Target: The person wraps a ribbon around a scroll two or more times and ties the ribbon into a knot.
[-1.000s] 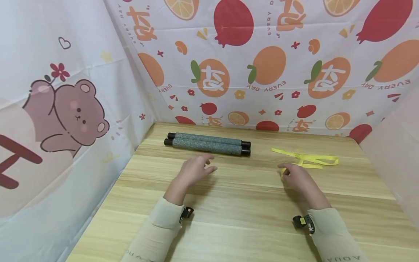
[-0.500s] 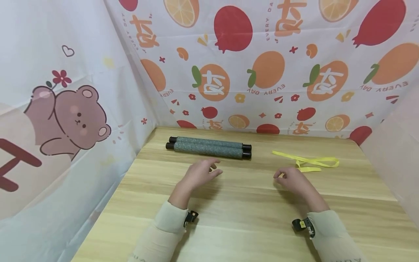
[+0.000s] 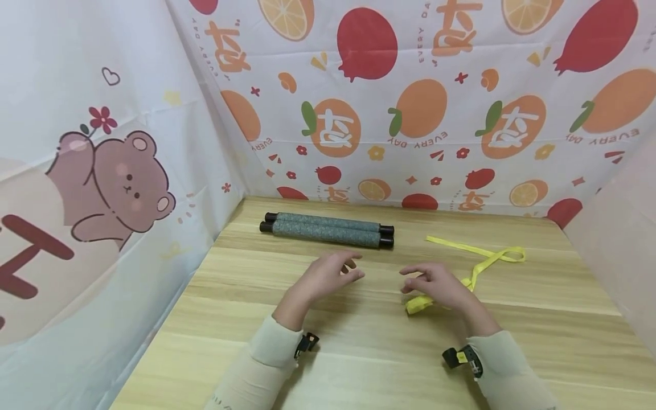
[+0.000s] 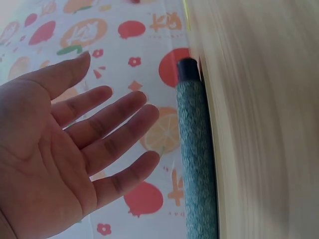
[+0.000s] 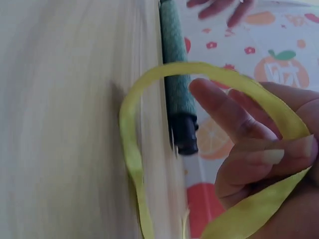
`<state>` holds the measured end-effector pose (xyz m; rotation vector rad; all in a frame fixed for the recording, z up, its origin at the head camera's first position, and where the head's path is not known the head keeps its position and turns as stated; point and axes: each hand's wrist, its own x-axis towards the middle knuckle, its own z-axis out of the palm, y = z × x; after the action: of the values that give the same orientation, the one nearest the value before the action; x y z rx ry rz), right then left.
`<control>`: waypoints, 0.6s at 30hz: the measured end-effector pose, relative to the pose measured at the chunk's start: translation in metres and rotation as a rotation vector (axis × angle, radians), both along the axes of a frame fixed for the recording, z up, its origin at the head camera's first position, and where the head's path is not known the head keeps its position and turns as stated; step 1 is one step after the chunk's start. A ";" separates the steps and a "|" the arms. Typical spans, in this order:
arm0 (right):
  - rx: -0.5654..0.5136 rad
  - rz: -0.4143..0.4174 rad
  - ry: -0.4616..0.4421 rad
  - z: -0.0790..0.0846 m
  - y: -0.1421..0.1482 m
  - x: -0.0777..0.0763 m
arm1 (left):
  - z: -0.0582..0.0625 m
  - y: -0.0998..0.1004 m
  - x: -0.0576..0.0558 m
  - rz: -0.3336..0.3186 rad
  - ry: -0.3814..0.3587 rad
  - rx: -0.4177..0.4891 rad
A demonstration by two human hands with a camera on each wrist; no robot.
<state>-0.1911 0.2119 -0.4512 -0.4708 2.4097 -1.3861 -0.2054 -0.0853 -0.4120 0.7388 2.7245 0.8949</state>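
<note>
My right hand (image 3: 438, 285) pinches a yellow ribbon (image 3: 486, 265) between thumb and fingers. In the right wrist view a loop of the ribbon (image 5: 130, 134) arches out from the right hand (image 5: 249, 172); its far end trails over the table to the right. My left hand (image 3: 325, 276) hovers over the table, fingers spread and loosely bent, holding nothing; in the left wrist view the left hand's palm (image 4: 55, 164) is bare. Beyond it lie two parallel rolls (image 3: 328, 232), like a rolled-up scroll, in teal patterned covering with black end knobs.
The wooden table (image 3: 359, 364) meets a fruit-printed cloth (image 3: 374, 114) along its back edge. A bear-printed cloth (image 3: 128, 182) hangs on the left, and a pale cloth (image 3: 630, 228) on the right. Each sleeve cuff carries a small wrist camera (image 3: 307, 344).
My right hand has moved left and toward me, drawing part of the ribbon along and lifting a loop. My left hand has shifted right, toward the right hand. The rolls lie still.
</note>
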 end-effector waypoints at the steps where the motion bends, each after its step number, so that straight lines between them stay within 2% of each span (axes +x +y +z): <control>1: -0.013 0.007 -0.013 0.001 -0.003 0.000 | 0.001 0.002 0.001 -0.012 -0.008 0.010; 6: -0.063 -0.009 -0.051 0.001 -0.021 0.007 | -0.003 0.018 0.008 -0.085 -0.040 0.036; 8: -0.073 -0.021 -0.036 0.001 -0.028 0.009 | -0.005 0.026 0.012 -0.108 -0.057 0.045; 12: -0.097 -0.077 -0.033 0.002 -0.039 0.011 | -0.008 0.039 0.020 -0.126 -0.087 0.052; 18: -0.214 -0.139 -0.062 0.002 -0.049 0.012 | -0.011 0.051 0.024 -0.167 -0.076 0.108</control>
<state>-0.1790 0.1628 -0.4488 -0.3096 2.2932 -1.7029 -0.1811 -0.0346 -0.4227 0.9182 2.5214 1.0146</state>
